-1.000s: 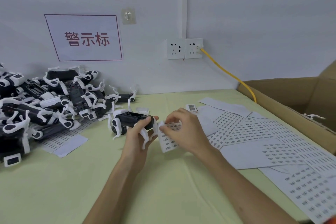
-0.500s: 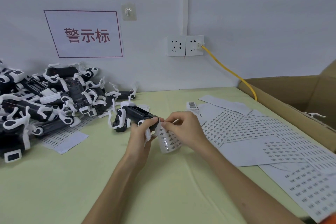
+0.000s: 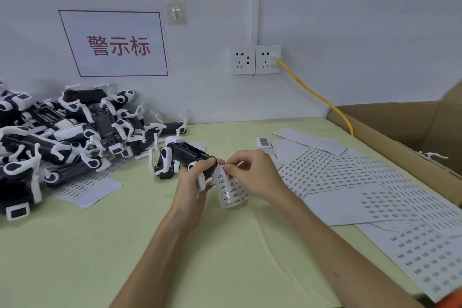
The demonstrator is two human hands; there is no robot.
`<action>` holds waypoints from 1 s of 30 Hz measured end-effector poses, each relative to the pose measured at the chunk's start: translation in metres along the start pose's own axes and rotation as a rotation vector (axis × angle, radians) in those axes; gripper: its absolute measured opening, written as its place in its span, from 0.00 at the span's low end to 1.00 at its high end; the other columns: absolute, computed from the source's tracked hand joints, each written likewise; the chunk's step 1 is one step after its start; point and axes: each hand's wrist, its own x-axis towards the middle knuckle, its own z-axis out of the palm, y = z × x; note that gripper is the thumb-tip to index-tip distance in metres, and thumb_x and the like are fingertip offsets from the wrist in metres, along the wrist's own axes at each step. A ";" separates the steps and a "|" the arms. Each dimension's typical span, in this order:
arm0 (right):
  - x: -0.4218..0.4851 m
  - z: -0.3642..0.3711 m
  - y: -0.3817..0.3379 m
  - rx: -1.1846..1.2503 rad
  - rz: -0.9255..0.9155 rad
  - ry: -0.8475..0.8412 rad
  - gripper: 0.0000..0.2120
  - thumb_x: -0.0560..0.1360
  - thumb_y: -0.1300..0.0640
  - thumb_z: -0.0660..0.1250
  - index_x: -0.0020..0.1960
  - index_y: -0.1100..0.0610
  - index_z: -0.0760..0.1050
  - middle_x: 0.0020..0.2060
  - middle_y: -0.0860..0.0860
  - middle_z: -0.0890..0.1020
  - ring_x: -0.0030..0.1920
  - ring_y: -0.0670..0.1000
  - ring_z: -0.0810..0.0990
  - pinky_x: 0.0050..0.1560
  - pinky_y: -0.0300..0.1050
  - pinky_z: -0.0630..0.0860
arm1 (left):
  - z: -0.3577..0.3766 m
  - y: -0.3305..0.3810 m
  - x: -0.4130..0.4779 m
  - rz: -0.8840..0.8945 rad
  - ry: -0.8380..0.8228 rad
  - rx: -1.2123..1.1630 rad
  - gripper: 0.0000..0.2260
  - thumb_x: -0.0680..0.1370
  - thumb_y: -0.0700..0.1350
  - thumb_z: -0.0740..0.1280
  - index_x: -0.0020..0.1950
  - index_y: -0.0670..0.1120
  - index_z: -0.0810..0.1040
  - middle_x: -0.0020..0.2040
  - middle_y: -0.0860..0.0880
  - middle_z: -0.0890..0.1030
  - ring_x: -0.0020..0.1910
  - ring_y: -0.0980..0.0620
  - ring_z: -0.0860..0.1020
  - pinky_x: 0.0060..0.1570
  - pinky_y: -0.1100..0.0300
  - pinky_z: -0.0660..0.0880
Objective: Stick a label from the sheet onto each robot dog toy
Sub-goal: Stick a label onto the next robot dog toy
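- A pile of robot dog toys point(image 3: 62, 132), black bodies with white legs, lies heaped at the far left of the desk point(image 3: 150, 245), against the wall.
- A few label sheets point(image 3: 85, 190) poke out from under the near edge of that pile.
- On the wall above hangs a white sign point(image 3: 115, 44) with red characters and a red border.
- The left hand point(image 3: 192, 187) curls its fingers round one end of a single robot dog toy point(image 3: 180, 157), which sits tilted just right of the pile, its far legs touching or nearly touching the desk.
- A small curled label sheet point(image 3: 231, 194) hangs between the two hands, its top edge up against the toy's near end.
- The right hand point(image 3: 255, 177) has thumb and forefinger pinched together at the top of that sheet; whether it has a single label or the sheet's edge is too small to tell.
- Two wall sockets point(image 3: 255, 60) sit above, with a yellow cable point(image 3: 317, 97) running down to the right.
- More sheets of labels point(image 3: 375, 195) are spread overlapping across the right of the desk.
- A cardboard box point(image 3: 405, 137) stands open at the far right edge.
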 end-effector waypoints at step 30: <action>0.007 -0.005 0.008 0.079 0.084 0.087 0.07 0.80 0.61 0.68 0.43 0.55 0.80 0.34 0.48 0.84 0.32 0.42 0.83 0.37 0.30 0.74 | -0.008 -0.002 0.006 -0.033 0.061 0.072 0.15 0.80 0.42 0.65 0.35 0.47 0.84 0.45 0.46 0.84 0.41 0.53 0.82 0.50 0.54 0.72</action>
